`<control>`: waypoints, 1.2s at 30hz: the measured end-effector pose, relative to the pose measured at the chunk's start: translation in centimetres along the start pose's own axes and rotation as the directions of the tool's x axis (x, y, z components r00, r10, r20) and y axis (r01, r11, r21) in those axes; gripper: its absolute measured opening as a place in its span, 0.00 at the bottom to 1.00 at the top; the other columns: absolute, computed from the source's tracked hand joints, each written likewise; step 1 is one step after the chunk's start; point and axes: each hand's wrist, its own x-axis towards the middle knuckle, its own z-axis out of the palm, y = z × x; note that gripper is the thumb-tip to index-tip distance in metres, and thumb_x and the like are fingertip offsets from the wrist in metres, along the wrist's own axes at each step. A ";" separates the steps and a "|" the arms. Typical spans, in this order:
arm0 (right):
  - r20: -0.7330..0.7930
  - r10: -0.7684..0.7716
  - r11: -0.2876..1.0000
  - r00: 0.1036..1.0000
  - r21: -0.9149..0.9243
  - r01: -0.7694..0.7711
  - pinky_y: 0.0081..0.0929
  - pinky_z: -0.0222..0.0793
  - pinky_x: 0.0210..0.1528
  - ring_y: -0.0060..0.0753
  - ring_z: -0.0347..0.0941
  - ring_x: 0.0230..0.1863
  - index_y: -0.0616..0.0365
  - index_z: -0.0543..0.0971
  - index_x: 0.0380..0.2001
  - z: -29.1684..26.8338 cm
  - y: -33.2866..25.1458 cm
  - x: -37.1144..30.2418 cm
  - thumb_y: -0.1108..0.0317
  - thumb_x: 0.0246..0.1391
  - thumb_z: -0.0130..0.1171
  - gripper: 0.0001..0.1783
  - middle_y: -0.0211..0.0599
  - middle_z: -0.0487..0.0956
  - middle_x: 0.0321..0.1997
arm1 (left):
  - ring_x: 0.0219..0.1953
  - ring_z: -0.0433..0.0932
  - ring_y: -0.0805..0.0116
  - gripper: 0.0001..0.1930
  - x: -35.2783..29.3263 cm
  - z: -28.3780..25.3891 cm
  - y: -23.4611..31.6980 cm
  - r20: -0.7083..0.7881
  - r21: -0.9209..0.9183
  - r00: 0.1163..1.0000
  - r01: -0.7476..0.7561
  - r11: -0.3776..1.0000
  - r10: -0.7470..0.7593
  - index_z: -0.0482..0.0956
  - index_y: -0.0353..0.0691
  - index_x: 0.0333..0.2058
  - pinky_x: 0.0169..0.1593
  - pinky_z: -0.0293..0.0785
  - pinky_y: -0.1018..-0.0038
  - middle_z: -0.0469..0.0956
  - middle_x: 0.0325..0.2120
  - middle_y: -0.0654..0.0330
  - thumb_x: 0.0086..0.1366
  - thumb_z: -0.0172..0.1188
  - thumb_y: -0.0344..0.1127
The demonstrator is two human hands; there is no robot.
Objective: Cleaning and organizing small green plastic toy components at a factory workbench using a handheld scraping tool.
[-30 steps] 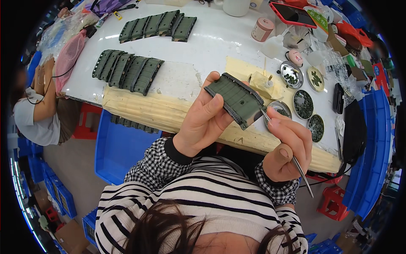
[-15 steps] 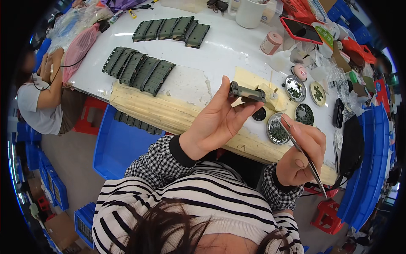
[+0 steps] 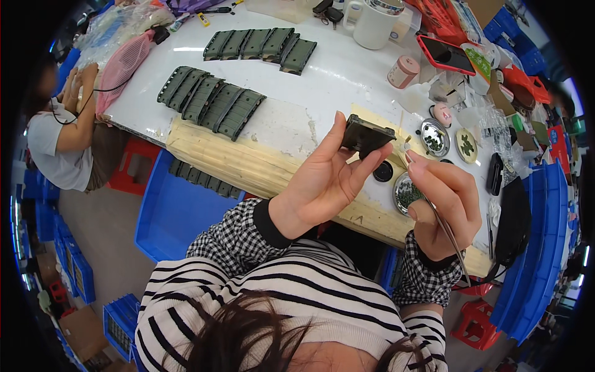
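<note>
My left hand (image 3: 316, 186) holds a small dark green rectangular plastic part (image 3: 367, 134) between thumb and fingers, with a broad dark face showing. My right hand (image 3: 451, 197) grips metal tweezers (image 3: 450, 238); their upper end, by my fingertips, sits just right of the part, apart from it. Whether the tweezers carry anything is too small to tell. Beneath my right hand, partly covered, is a round metal dish (image 3: 405, 191) of small green pieces. Farther back stand another metal dish (image 3: 436, 139) and a cream dish (image 3: 466, 146) with green pieces.
Two rows of similar green parts (image 3: 212, 99) lie at the left of the white table (image 3: 291, 93). A white mug (image 3: 370, 25), pink jar (image 3: 404, 72) and red-cased phone (image 3: 446, 54) stand farther back. A blue bin (image 3: 162, 214) sits below. Another person (image 3: 65, 146) sits at left.
The part in my left hand has been tilted and now shows a broader face. My right hand with the tweezers has risen closer to it. The whole view has shifted slightly.
</note>
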 end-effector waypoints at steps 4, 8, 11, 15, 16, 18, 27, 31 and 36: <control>-0.023 -0.014 0.999 1.000 0.046 0.015 0.26 0.75 0.39 0.37 0.79 0.37 0.56 0.82 0.45 0.0 0.5 -0.2 0.62 0.46 0.68 0.21 0.42 0.81 0.40 | 0.55 0.75 0.57 0.26 -0.1 -0.2 0.1 0.004 -0.013 1.000 0.001 1.000 -0.001 0.67 0.31 0.50 0.54 0.81 0.75 0.74 0.49 0.51 0.68 0.54 0.51; -0.111 0.104 0.986 0.988 0.144 -0.087 0.27 0.74 0.40 0.39 0.80 0.37 0.61 0.81 0.44 0.7 1.2 -1.5 0.68 0.55 0.62 0.14 0.46 0.82 0.38 | 0.55 0.75 0.58 0.27 -0.2 -0.5 0.2 -0.013 -0.046 1.000 0.008 0.999 -0.008 0.67 0.31 0.51 0.54 0.80 0.75 0.73 0.49 0.50 0.68 0.54 0.51; -0.152 0.212 0.965 0.965 0.186 -0.183 0.28 0.74 0.42 0.41 0.80 0.39 0.62 0.78 0.38 1.9 1.3 -2.0 0.73 0.54 0.62 0.09 0.47 0.82 0.38 | 0.55 0.75 0.58 0.28 -0.4 -0.5 -0.2 -0.030 -0.018 1.000 -0.007 1.000 0.006 0.65 0.31 0.52 0.55 0.79 0.74 0.72 0.49 0.50 0.69 0.52 0.52; -0.179 0.272 0.958 0.945 0.142 -0.249 0.27 0.75 0.42 0.38 0.81 0.39 0.58 0.69 0.26 3.7 0.9 -1.4 0.77 0.40 0.74 0.19 0.49 0.82 0.40 | 0.55 0.73 0.62 0.29 -0.8 -1.3 -1.2 0.060 0.116 0.998 0.029 0.993 -0.036 0.64 0.33 0.54 0.56 0.78 0.74 0.70 0.51 0.51 0.70 0.47 0.56; -0.141 0.294 0.948 0.945 0.170 -0.269 0.26 0.75 0.41 0.36 0.81 0.38 0.58 0.69 0.26 3.6 1.0 -1.6 0.77 0.41 0.74 0.19 0.48 0.81 0.39 | 0.56 0.72 0.63 0.29 -1.0 -1.6 -1.5 0.046 0.108 0.997 0.059 0.992 -0.064 0.64 0.34 0.55 0.56 0.78 0.74 0.70 0.51 0.51 0.70 0.46 0.57; -0.066 0.333 0.924 0.941 0.222 -0.311 0.23 0.75 0.39 0.34 0.81 0.37 0.59 0.70 0.28 3.4 1.2 -2.4 0.77 0.42 0.73 0.18 0.48 0.81 0.39 | 0.57 0.71 0.65 0.30 -1.5 -1.9 -2.2 0.018 0.090 0.992 0.119 0.989 -0.121 0.64 0.37 0.56 0.56 0.78 0.75 0.70 0.51 0.52 0.70 0.44 0.58; 0.238 0.649 0.452 0.723 0.644 -0.618 0.17 0.70 0.39 0.16 0.72 0.36 0.61 0.68 0.29 1.5 0.2 -2.4 0.80 0.52 0.63 0.12 0.40 0.77 0.38 | 0.53 0.74 0.55 0.32 -2.6 -4.3 -0.5 0.257 0.674 0.911 0.070 0.735 -0.323 0.50 0.41 0.67 0.59 0.70 0.58 0.72 0.50 0.51 0.74 0.29 0.57; -0.183 0.431 0.900 0.884 0.159 -0.406 0.24 0.67 0.37 0.27 0.71 0.32 0.64 0.75 0.35 1.9 4.3 -2.7 0.76 0.59 0.55 0.02 0.36 0.77 0.33 | 0.45 0.78 0.58 0.36 -2.8 -3.1 -0.7 0.115 0.600 0.951 0.165 0.783 -0.289 0.44 0.41 0.69 0.59 0.70 0.54 0.73 0.44 0.54 0.72 0.25 0.61; -0.078 0.292 0.908 0.953 -0.290 -0.302 0.36 0.65 0.35 0.45 0.69 0.33 0.61 0.78 0.33 2.7 6.6 -1.9 0.76 0.45 0.64 0.09 0.40 0.72 0.28 | 0.43 0.78 0.61 0.38 -2.6 -2.8 -0.5 0.058 0.579 0.960 0.193 0.792 -0.276 0.41 0.42 0.69 0.59 0.70 0.52 0.73 0.42 0.56 0.71 0.23 0.63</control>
